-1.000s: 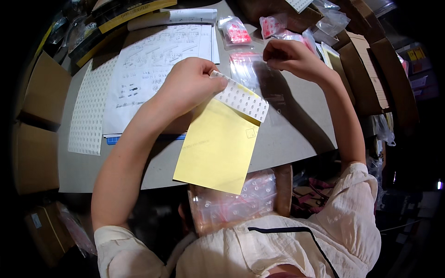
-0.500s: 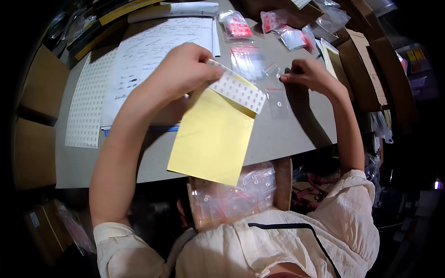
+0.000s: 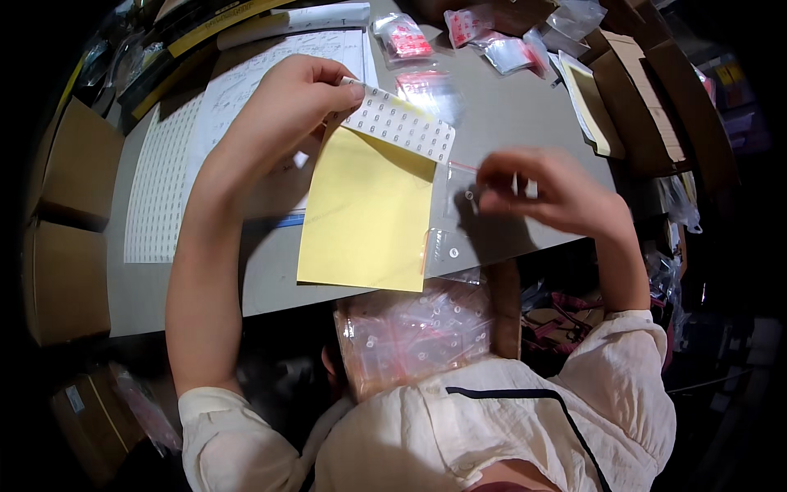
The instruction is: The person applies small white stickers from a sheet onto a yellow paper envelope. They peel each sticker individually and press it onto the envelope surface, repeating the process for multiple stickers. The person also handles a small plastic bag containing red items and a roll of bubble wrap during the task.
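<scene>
My left hand [image 3: 307, 98] pinches the top corner of a white sticker sheet [image 3: 402, 123] with rows of small dark-printed labels. Its yellow backing [image 3: 369, 209] hangs folded down toward the table's front edge. My right hand [image 3: 553, 189], blurred, hovers to the right of the sheet with bent fingers apart and nothing visible in them. Beside its fingertips lies a small clear zip bag [image 3: 459, 189] with a round white sticker. Another such bag [image 3: 447, 250] lies nearer me, partly behind the yellow backing.
A box [image 3: 508, 303] full of stickered clear bags [image 3: 418, 328] sits at my lap. Handwritten papers [image 3: 270, 61] and another label sheet [image 3: 160, 189] lie left. Packs of red-printed bags [image 3: 406, 37] are at the back; cardboard boxes [image 3: 74, 164] stand at both sides.
My right hand has come down toward me. The small zip bags beside it have shifted nearer the table's front edge. My left hand and the sheet have moved slightly left and up.
</scene>
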`<state>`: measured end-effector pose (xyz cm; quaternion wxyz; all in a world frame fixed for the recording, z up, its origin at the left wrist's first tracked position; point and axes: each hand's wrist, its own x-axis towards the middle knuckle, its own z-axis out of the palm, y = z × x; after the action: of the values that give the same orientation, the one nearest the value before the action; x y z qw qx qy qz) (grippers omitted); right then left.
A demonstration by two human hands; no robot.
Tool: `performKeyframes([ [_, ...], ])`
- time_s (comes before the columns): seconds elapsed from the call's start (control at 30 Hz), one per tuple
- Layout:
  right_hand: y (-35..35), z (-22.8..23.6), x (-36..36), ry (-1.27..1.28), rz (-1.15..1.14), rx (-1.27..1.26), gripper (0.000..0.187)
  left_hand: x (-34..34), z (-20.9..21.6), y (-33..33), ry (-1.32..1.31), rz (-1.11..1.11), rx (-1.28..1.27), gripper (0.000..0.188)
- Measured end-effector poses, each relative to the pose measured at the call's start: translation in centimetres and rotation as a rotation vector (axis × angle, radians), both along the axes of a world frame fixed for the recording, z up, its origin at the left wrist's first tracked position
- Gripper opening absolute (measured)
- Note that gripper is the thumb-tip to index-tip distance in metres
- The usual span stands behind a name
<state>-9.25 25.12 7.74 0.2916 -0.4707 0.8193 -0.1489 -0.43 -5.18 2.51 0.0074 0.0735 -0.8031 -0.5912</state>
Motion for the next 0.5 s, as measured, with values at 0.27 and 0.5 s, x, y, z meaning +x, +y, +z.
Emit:
performKeyframes([
  [0.27,0.7,-0.3,3.3,-0.03,0.418,-0.161,0.042,0.1,-0.2,-0.8,0.08,0.021,-0.081,0.024],
  [0.5,-2.1,-0.7,0.4,0.302,-0.016,-0.498,0.025,0.1,-0.9,1.0,0.143,-0.035,0.042,0.022],
])
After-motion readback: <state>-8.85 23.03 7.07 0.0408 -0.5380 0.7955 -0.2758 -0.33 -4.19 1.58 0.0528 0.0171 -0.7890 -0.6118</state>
